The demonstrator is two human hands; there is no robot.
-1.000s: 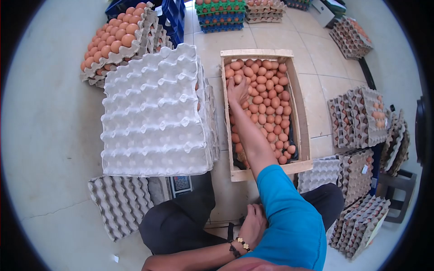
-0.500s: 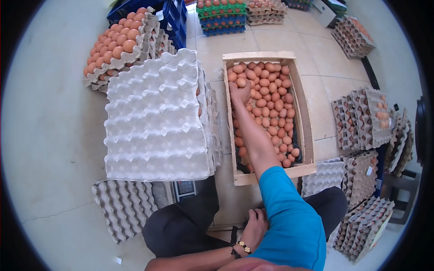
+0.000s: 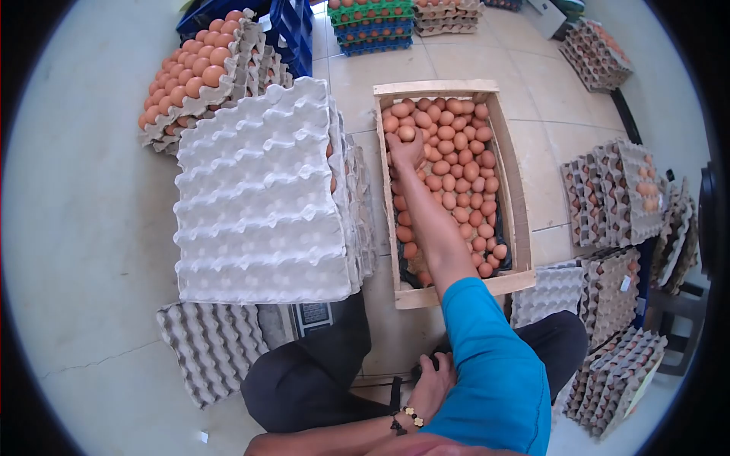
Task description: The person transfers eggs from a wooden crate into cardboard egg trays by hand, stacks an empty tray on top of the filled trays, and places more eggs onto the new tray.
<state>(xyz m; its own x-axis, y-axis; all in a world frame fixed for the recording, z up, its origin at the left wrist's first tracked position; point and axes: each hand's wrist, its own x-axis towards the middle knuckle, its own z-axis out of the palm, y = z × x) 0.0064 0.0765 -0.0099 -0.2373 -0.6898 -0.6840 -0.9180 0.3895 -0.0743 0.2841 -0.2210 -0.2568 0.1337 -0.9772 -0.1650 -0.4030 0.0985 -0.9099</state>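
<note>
My right hand (image 3: 407, 150) is inside a wooden crate (image 3: 465, 87) of brown eggs, near its left side. Its fingers are closed around an egg (image 3: 407, 134) that shows between thumb and fingers. Many loose eggs (image 3: 464, 156) lie around the hand, with dark plastic at the crate's lower corners. Between my legs, my left hand (image 3: 434, 382), with bracelets at the wrist, hangs low with its fingers apart and nothing visible in it.
Left of the crate stands a tall stack topped by an empty grey egg tray (image 3: 262, 197). Behind it are filled trays (image 3: 190, 76) and blue crates (image 3: 290, 34). More tray stacks (image 3: 612, 194) stand at the right. A keypad device (image 3: 313, 315) sits by my left knee.
My right hand has closed around an egg near the crate's left side, its wrist slightly turned. The fingers of my left hand have spread a little.
</note>
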